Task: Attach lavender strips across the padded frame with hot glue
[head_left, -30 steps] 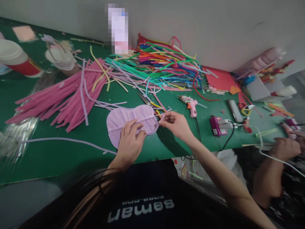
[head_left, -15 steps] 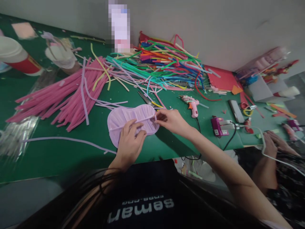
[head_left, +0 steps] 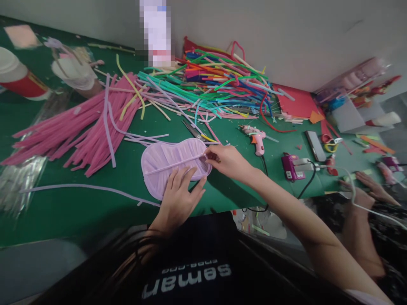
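A lilac, peanut-shaped piece (head_left: 159, 157) made of pipe-cleaner stems lies on the green table, with a thin lilac stem running lengthwise across its middle. My left hand (head_left: 181, 195) rests on its near edge, fingers spread and lying flat. At the right end of the piece, my right hand (head_left: 222, 160) pinches the tip of the lengthwise stem between thumb and forefinger. One long lilac stem (head_left: 92, 186) stretches over the table to the left of my left hand. Dark scissors (head_left: 194, 131) lie just beyond the piece.
Pink stems (head_left: 82, 127) and a multicoloured heap (head_left: 216, 84) lie behind. A pink glue gun (head_left: 258, 140), purple box (head_left: 291, 167) and phone (head_left: 315, 146) are on the right, near another person's hands (head_left: 365, 186). Two cups (head_left: 22, 80) (head_left: 74, 74) stand at left.
My left hand has slid toward me and right, off the middle stem to the near edge, its fingers now flatter. My right hand stays at the right end. The other person's hands have moved apart.
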Tool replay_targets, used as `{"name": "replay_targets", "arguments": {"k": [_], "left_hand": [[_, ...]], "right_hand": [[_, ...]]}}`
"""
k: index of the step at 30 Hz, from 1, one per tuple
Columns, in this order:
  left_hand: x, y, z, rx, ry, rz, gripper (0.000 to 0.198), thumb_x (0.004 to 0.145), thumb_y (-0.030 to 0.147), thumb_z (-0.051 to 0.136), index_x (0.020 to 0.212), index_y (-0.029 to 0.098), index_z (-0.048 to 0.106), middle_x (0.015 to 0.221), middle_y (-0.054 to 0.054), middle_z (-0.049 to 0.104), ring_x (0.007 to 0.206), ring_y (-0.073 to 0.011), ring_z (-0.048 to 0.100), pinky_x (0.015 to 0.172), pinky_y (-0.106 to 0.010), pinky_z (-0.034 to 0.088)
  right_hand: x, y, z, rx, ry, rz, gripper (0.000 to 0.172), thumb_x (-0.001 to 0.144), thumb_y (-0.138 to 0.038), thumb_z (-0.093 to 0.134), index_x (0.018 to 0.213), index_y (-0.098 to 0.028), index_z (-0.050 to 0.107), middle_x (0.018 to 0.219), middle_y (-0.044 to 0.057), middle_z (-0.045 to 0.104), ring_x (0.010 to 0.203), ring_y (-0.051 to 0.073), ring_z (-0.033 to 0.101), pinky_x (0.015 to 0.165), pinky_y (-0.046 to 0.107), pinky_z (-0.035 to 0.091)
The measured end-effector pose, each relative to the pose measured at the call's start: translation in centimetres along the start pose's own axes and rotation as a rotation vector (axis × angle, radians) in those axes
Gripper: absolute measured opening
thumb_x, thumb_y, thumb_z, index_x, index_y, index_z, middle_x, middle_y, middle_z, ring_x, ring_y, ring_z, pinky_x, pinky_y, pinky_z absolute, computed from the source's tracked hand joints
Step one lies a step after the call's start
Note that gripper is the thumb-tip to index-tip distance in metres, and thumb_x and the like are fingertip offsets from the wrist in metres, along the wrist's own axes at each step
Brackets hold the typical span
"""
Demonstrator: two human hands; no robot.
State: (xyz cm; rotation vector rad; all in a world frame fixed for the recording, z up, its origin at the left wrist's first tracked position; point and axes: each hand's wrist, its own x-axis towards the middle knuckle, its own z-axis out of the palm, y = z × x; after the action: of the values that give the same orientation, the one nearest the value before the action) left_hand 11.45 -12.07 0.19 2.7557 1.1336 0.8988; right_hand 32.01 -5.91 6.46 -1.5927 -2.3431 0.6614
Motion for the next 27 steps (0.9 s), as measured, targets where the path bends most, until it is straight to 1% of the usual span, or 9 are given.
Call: {"name": "replay_targets", "arguments": {"k": [4, 7, 9, 11, 13, 18, 21, 24, 27], "left_hand": [[-0.1, 0.0, -0.1, 0.004, -0.011, 0.005, 0.034, 0.089, 0.027, 0.067, 0.122, 0.019, 0.067, 0.13, -0.017, 0.06, 0.122, -0.0363, 0.053, 0.102, -0.056, 0.047], [-0.3, -0.1, -0.5, -0.021, 0.001, -0.018, 0.031, 0.089, 0.025, 0.066, 0.118, 0.015, 0.067, 0.129, -0.017, 0.062, 0.12, -0.0353, 0.054, 0.101, -0.054, 0.047], [-0.2, -0.3, -0.8, -0.061, 0.019, -0.079, 0.025, 0.09, 0.021, 0.065, 0.113, 0.014, 0.068, 0.118, -0.015, 0.066, 0.112, -0.0312, 0.058, 0.097, -0.048, 0.049], [0.1, -0.8, -1.0, -0.104, 0.029, -0.156, 0.018, 0.091, 0.019, 0.063, 0.107, 0.015, 0.069, 0.104, -0.012, 0.068, 0.099, -0.0265, 0.06, 0.088, -0.043, 0.05], [0.6, -1.3, -1.0, -0.154, 0.001, -0.195, 0.013, 0.093, 0.021, 0.062, 0.101, 0.017, 0.07, 0.096, -0.01, 0.068, 0.092, -0.0245, 0.058, 0.083, -0.041, 0.049], [2.0, -2.1, -0.3, -0.235, -0.131, -0.146, 0.012, 0.094, 0.025, 0.059, 0.094, 0.02, 0.07, 0.099, -0.008, 0.067, 0.1, -0.0276, 0.051, 0.086, -0.043, 0.044], [2.3, -2.2, 0.0, -0.217, -0.164, -0.118, 0.013, 0.095, 0.025, 0.058, 0.093, 0.02, 0.069, 0.098, -0.009, 0.067, 0.101, -0.0294, 0.049, 0.084, -0.045, 0.042], [2.3, -2.2, 0.1, -0.198, -0.199, -0.123, 0.012, 0.094, 0.025, 0.058, 0.093, 0.018, 0.068, 0.097, -0.009, 0.066, 0.099, -0.0299, 0.049, 0.082, -0.045, 0.042], [2.2, -2.0, 0.0, -0.171, -0.22, -0.124, 0.013, 0.094, 0.024, 0.056, 0.092, 0.017, 0.066, 0.096, -0.01, 0.064, 0.097, -0.0301, 0.048, 0.08, -0.044, 0.042]], "right_hand": [[0.1, 0.0, 0.0, 0.001, -0.017, -0.013, 0.008, 0.086, -0.01, 0.062, 0.091, -0.016, 0.064, 0.08, 0.002, 0.067, 0.075, 0.014, 0.059, 0.069, 0.025, 0.04], [0.1, 0.0, 0.1, 0.014, -0.027, -0.015, 0.009, 0.085, -0.008, 0.062, 0.091, -0.015, 0.063, 0.079, 0.001, 0.066, 0.074, 0.014, 0.059, 0.069, 0.025, 0.04], [0.1, 0.0, 0.1, 0.024, -0.032, -0.02, 0.009, 0.085, -0.008, 0.063, 0.091, -0.015, 0.063, 0.079, 0.001, 0.066, 0.074, 0.013, 0.059, 0.069, 0.025, 0.04], [0.1, -0.1, 0.1, 0.031, -0.034, -0.034, 0.008, 0.085, -0.009, 0.064, 0.091, -0.015, 0.064, 0.08, 0.001, 0.066, 0.074, 0.013, 0.059, 0.069, 0.025, 0.04], [0.2, -0.1, 0.2, 0.033, -0.034, -0.043, 0.008, 0.085, -0.009, 0.064, 0.091, -0.015, 0.064, 0.08, 0.002, 0.067, 0.074, 0.013, 0.059, 0.069, 0.025, 0.04], [0.3, -0.1, 0.4, 0.032, -0.034, -0.045, 0.011, 0.085, -0.008, 0.061, 0.091, -0.016, 0.064, 0.081, 0.002, 0.067, 0.073, 0.013, 0.059, 0.069, 0.025, 0.04], [0.4, 0.0, 0.5, 0.032, -0.033, -0.052, 0.012, 0.085, -0.007, 0.058, 0.092, -0.016, 0.064, 0.081, 0.002, 0.068, 0.073, 0.014, 0.059, 0.069, 0.025, 0.041], [0.4, 0.0, 0.6, 0.038, -0.039, -0.062, 0.011, 0.085, -0.008, 0.059, 0.092, -0.016, 0.064, 0.082, 0.002, 0.069, 0.074, 0.014, 0.061, 0.07, 0.025, 0.041], [0.3, 0.0, 0.7, 0.076, -0.027, -0.055, 0.019, 0.085, -0.008, 0.062, 0.102, -0.016, 0.063, 0.084, 0.003, 0.07, 0.077, 0.015, 0.063, 0.072, 0.025, 0.043]]}}
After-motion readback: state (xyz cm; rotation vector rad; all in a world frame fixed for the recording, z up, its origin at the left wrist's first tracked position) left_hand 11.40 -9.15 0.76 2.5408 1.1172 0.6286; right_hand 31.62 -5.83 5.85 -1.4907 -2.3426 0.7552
